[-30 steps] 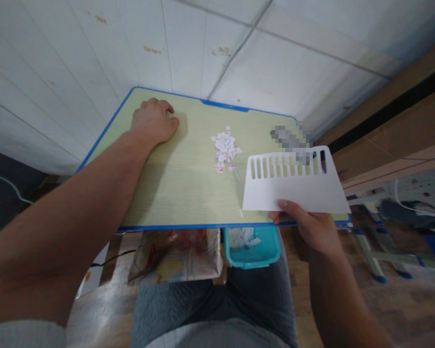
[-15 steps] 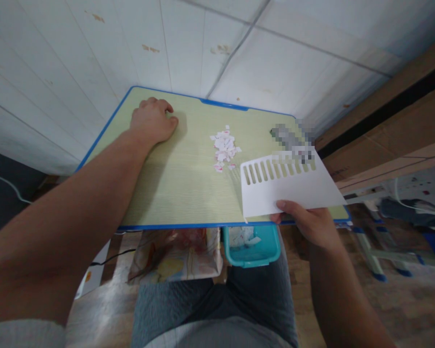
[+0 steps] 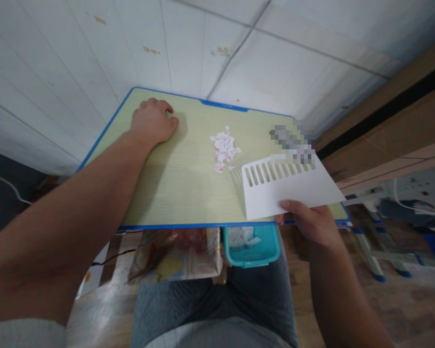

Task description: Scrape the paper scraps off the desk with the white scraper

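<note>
My right hand [image 3: 313,222] pinches the near edge of a white sheet with a row of slots [image 3: 275,195], thumb on top, above the right front part of the table. Resting on the left back of the table, my left hand [image 3: 152,121] has its thumb and forefinger apart and holds nothing. A small heap of torn white paper scraps [image 3: 224,146], some with pink marks, lies on the tabletop between my hands. The sheet's left edge is a little to the right of the scraps.
The pale green table [image 3: 181,188] has a blue rim and stands against a white wall [image 3: 188,48]. Below its front edge, a turquoise basin [image 3: 253,263] contains paper. A patterned bag [image 3: 188,266] is beside it. Cardboard boxes [image 3: 384,121] stand at the right. Something pixelated lies at the table's right back.
The slotted sheet and my right hand have shifted very slightly to the right. My left hand and the scraps stay where they were.
</note>
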{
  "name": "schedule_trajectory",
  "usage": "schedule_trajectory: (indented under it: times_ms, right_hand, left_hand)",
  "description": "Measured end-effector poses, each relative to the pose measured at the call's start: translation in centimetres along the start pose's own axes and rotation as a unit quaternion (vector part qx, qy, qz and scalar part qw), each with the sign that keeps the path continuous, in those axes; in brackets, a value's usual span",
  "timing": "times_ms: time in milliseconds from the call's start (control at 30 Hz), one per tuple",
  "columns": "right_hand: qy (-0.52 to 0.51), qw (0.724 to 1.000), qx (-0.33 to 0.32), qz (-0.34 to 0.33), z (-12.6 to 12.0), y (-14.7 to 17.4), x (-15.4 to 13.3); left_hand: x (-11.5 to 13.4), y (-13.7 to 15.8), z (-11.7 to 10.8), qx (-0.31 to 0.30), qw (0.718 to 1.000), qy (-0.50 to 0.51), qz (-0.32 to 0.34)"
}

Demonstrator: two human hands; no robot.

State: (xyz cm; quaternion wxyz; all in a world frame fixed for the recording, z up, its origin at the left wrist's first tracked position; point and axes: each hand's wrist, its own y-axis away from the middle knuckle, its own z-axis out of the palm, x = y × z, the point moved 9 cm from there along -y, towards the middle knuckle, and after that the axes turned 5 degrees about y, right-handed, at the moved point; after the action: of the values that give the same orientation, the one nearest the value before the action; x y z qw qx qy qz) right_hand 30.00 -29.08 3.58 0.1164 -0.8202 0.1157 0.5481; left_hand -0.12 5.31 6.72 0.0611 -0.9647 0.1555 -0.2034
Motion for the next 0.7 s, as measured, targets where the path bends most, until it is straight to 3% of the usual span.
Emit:
schedule_trajectory:
  times_ms: [233, 400, 533, 700]
  right_hand:
    - [-0.011, 0.999, 0.034, 0.036, 0.1, -0.6, -0.3]
    - [-0.026, 0.993, 0.112, 0.024, 2.0, -3.1, -2.0]
    - [-0.032, 0.994, 0.101, 0.023, 4.7, -5.1, -2.7]
    - [0.001, 0.994, 0.105, 0.027, 4.8, -5.4, -2.5]
  left_hand:
    - [-0.5, -0.3, 0.3, 0.010, 1.000, -0.003, 0.011]
    - [-0.8, -0.8, 0.4, 0.034, 0.998, 0.030, 0.032]
    - [-0.4, -0.5, 0.4, 0.023, 1.000, 0.014, 0.016]
    - [0.1, -0.7, 0.6, 0.020, 0.999, 0.027, 0.022]
